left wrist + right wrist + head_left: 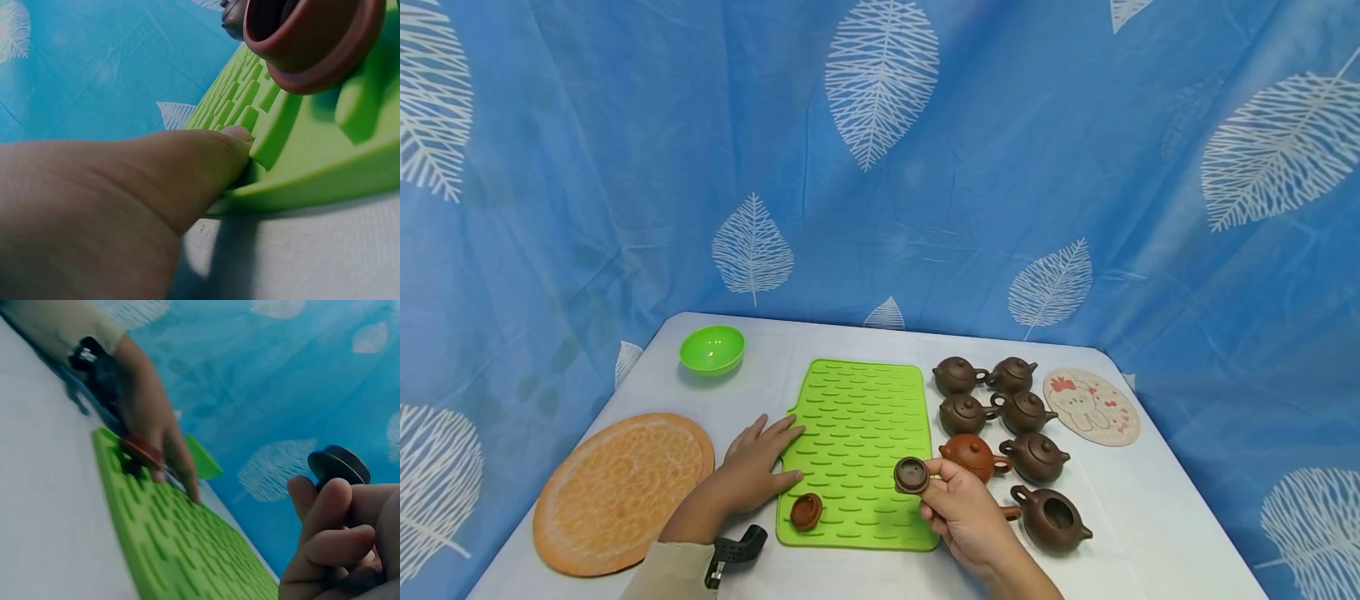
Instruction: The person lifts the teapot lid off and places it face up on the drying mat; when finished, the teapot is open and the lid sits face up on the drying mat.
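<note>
My right hand [962,508] pinches a dark brown teapot lid [912,476] above the right edge of a green ridged mat [861,433]. The lid's hollow underside faces up in the head view. Fingers of my left hand [751,467] are spread, and they rest on the mat's left edge. In the left wrist view the thumb [206,156] touches the mat. A reddish-brown lid [807,512] lies on the mat near its front left corner. Right of my right hand stands a dark teapot [1054,522] with its top uncovered. A reddish-brown handle [1011,512] shows beside it, its body hidden behind my hand.
Behind the uncovered pot stand several lidded dark teapots [1036,457] and an orange-brown teapot [972,457]. A round rabbit-print mat [1092,407] lies at the right. On the left are a round tan mat [625,492] and a green bowl [712,350]. Blue curtain [880,225] hangs behind.
</note>
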`<state>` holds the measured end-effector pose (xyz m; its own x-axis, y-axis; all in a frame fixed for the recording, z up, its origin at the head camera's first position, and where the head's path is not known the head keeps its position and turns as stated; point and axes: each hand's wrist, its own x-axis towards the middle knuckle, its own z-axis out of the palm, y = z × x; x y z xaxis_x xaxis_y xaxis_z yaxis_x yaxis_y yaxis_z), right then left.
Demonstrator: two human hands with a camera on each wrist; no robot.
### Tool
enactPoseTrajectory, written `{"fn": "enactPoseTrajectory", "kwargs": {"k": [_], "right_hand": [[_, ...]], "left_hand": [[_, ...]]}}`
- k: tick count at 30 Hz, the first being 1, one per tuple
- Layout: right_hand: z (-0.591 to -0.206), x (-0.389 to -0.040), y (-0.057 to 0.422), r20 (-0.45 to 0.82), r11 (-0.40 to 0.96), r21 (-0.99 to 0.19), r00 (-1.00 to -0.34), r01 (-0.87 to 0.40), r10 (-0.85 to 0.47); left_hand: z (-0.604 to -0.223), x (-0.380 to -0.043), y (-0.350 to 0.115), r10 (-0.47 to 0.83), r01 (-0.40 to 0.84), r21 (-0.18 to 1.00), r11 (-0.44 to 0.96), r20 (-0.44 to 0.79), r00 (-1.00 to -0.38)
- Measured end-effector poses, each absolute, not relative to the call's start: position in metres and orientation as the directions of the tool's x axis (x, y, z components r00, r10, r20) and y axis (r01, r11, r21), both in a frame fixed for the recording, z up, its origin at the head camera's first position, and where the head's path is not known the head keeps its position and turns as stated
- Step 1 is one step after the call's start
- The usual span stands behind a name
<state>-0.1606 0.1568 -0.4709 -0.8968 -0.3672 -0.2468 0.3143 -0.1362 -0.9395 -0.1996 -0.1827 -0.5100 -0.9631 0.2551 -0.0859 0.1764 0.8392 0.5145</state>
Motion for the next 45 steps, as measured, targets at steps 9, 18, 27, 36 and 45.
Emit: {"fn": "enactPoseTrajectory", "kwargs": {"k": [9,18,27,36,45], "right_hand": [[-0.478,-0.149,0.124,-0.326,-0.052,-0.930,-0.881,0.364,-0.343],[-0.494,-0.140,0.114,-0.356,0.144,-0.934,-0.882,0.327,-0.309],[-0.500,-0.144,0.114,-0.366,0.247,-0.920,-0.894,0.306,-0.258],[-0.501,-0.143,0.109,-0.352,0.410,-0.875,-0.920,0.257,-0.174],[-0.503,-0.144,0.112,-0.338,0.453,-0.859,-0.928,0.237,-0.157]], "left_hand": [[-0.511,-0.199,-0.183,0.250,0.167,0.511,0.843,-0.096,-0.964],[-0.509,-0.198,-0.181,0.259,0.173,0.515,0.839,-0.099,-0.961],[-0.509,-0.200,-0.181,0.256,0.177,0.506,0.844,-0.092,-0.962],[-0.512,-0.200,-0.182,0.250,0.165,0.511,0.844,-0.101,-0.963],[-0.513,-0.201,-0.181,0.249,0.169,0.505,0.847,-0.094,-0.964]]}}
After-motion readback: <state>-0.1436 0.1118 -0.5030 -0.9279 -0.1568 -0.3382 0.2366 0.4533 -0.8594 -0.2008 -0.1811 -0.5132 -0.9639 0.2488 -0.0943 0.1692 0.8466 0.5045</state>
